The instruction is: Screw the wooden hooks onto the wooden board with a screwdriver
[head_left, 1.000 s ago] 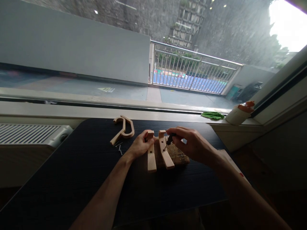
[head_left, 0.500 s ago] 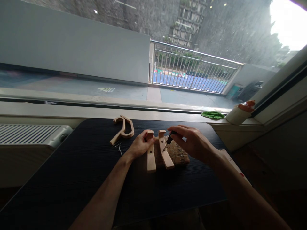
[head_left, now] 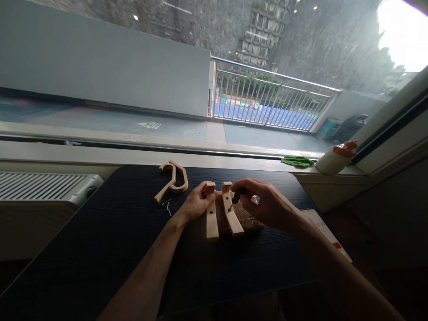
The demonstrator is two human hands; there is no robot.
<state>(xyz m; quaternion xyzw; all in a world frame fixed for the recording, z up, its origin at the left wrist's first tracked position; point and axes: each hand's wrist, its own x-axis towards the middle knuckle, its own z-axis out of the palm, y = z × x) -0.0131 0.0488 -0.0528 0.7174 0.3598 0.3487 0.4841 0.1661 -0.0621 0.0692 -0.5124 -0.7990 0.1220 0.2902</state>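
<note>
Worktop [head_left: 200,276]: dark, filling the lower centre of the frame.

Item, left wooden strip [head_left: 211,223]: pale, a raised block at its far end, one hole visible; lies just left of the right strip, lower centre. Left hand [head_left: 195,201]: closed around the far part of this strip.

Item, right wooden strip [head_left: 233,223]: slightly bowed, two holes visible; lies over the left side of a brown block [head_left: 254,222], its near end extending past the block.

Item, screwdriver [head_left: 238,195]: dark handle, pinched in the fingers of the right hand [head_left: 269,200]; slanted, tip at the nearer hole of the right strip. Whether a screw sits in that hole is too small to make out.

Item, loose screws [head_left: 169,210]: a few, left of the left hand.

Item, bent wooden parts [head_left: 173,177]: hook and loop shapes, left of centre, behind the screws.

Item, green cloth [head_left: 297,161] and bottle [head_left: 334,161]: on the sill, right of centre.

Step in hand, as judged: turning a fastener at the nearer hole. The next move seems to call for keeping the tip seated, the shaft in line with the hole, and the strip firm against the block.
</note>
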